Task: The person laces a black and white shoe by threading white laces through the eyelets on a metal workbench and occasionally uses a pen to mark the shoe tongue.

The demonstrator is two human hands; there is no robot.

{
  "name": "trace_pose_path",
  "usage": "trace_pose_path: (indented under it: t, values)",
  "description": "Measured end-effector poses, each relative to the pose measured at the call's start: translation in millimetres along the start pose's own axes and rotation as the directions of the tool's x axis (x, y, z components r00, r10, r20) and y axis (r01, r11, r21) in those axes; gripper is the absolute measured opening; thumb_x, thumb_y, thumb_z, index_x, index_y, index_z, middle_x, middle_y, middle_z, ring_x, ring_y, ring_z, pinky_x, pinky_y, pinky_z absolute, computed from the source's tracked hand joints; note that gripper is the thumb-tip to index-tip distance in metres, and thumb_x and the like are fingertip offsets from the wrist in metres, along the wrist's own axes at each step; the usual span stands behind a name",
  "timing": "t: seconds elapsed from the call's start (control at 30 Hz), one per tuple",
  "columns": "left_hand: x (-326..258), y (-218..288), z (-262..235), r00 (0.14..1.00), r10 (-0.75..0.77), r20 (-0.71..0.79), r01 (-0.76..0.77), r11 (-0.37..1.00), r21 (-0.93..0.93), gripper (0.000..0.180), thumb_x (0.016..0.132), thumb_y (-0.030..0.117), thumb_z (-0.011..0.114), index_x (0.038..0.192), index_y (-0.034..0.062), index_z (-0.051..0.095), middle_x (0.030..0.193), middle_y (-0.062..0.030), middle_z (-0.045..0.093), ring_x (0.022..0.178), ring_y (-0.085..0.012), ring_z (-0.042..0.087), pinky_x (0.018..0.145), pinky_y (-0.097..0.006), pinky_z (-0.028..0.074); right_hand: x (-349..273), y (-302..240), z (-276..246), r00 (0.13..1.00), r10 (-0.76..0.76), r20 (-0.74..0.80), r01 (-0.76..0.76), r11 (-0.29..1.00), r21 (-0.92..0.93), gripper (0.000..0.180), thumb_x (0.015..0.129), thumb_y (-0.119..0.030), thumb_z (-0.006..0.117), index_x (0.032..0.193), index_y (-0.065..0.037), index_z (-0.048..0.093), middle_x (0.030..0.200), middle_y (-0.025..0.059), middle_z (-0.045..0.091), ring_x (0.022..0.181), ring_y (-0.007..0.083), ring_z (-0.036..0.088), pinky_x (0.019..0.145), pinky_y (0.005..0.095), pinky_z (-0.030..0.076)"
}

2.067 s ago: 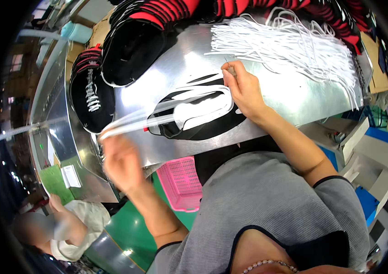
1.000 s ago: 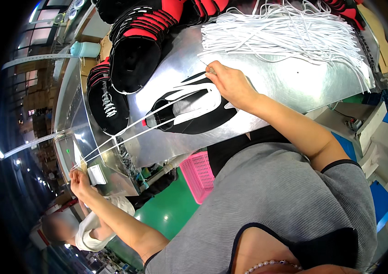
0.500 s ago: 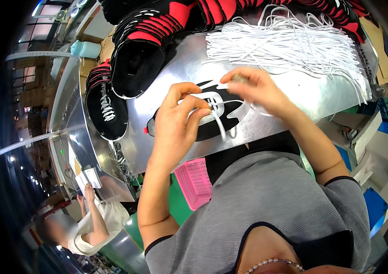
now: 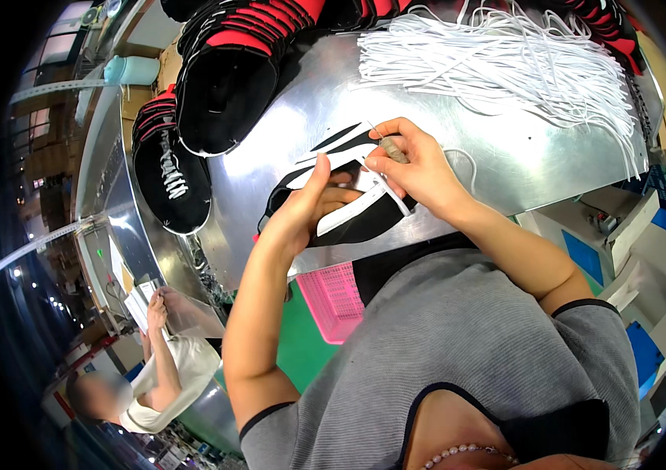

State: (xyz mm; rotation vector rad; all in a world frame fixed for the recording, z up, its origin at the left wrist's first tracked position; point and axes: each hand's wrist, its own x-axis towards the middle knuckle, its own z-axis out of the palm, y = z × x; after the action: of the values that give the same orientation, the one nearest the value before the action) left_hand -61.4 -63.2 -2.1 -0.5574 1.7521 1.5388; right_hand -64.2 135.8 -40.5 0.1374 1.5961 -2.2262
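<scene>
Black-and-white shoe upper point(image 4: 349, 211) lying flat on the shiny metal tabletop point(image 4: 497, 157), near its front edge, directly under both hands; left hand point(image 4: 302, 207) pressed onto the upper's left part, thumb raised, fingers curled over its edge and gripping it; right hand point(image 4: 415, 168) just beside, fingertips pinched closed on a white lace point(image 4: 384, 192) where it crosses the upper's middle, with what looks like a thin metal tool at the thumb, too small to tell for sure; both hands almost touching over the upper.

Heap of loose white laces point(image 4: 505, 63) spread across the far right of the tabletop, well apart from the hands; row of black-and-red shoe uppers point(image 4: 231, 70) stacked along the far edge, overlapping each other; one black upper already threaded with white lace point(image 4: 168, 172) lying at the left end of the tabletop. Pink plastic basket point(image 4: 333, 301) below the tabletop's front edge, against green floor; grey ribbed shirt point(image 4: 458, 368) filling the lower middle. Another person in a white top point(image 4: 168, 376) seated at lower left, holding up papers point(image 4: 139, 305).
</scene>
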Motion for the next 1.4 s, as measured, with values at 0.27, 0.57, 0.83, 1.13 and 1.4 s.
trace_pose_path:
  t: [0.27,0.57,0.83,1.13,1.4]
  values:
    - [-1,-16,31,0.966,0.218,-0.137,-0.223,0.974,-0.027,0.040,0.098,0.040,0.059,0.097,0.0006,0.068,0.083,-0.0059,0.067,0.067,-0.0105,0.058,0.062,-0.025,0.045,-2,12,0,0.985,-0.144,-0.100,0.108,0.949,-0.297,0.031,0.085,-0.010,0.072,0.111,-0.002,0.058,0.083,0.0085,0.067,0.071,0.0149,0.061,0.069,0.0294,0.051]
    - [-6,-21,43,0.879,0.394,-0.268,-0.400,0.916,0.033,0.018,0.095,0.017,0.066,0.099,-0.0006,0.068,0.084,-0.0058,0.068,0.061,-0.0099,0.058,0.053,-0.023,0.046,-18,-10,-8,0.967,-0.227,0.112,0.253,0.854,-0.454,0.023,0.090,-0.015,0.067,0.108,-0.004,0.058,0.088,0.0141,0.068,0.078,0.0274,0.068,0.069,0.0365,0.052]
    - [-9,-21,46,0.865,0.415,-0.283,-0.412,0.908,0.071,0.016,0.094,0.016,0.068,0.091,0.0002,0.068,0.076,-0.0040,0.065,0.058,-0.0098,0.057,0.051,-0.023,0.045,-16,-19,-24,0.868,-0.413,0.275,0.472,0.519,-0.713,0.013,0.088,-0.018,0.066,0.094,-0.007,0.068,0.086,0.0097,0.071,0.080,0.0313,0.068,0.070,0.0416,0.052]
    - [-14,-28,58,0.820,0.554,-0.144,-0.528,0.829,0.185,0.029,0.099,0.025,0.058,0.083,0.0017,0.066,0.070,-0.0001,0.059,0.063,-0.0072,0.052,0.059,-0.023,0.039,-4,-41,0,0.938,-0.039,0.345,0.330,0.409,-0.851,0.033,0.090,-0.013,0.062,0.117,0.002,0.052,0.084,0.0202,0.068,0.079,0.0335,0.067,0.068,0.0406,0.052]
    - [-6,-20,26,0.980,0.191,0.064,-0.189,0.981,-0.031,0.031,0.098,0.026,0.051,0.090,0.0012,0.068,0.079,-0.0031,0.066,0.067,-0.0072,0.051,0.062,-0.022,0.038,7,-85,-22,0.965,0.084,0.249,0.200,0.381,-0.903,0.022,0.095,-0.012,0.057,0.114,-0.001,0.057,0.086,0.0179,0.068,0.079,0.0266,0.068,0.071,0.0367,0.051]
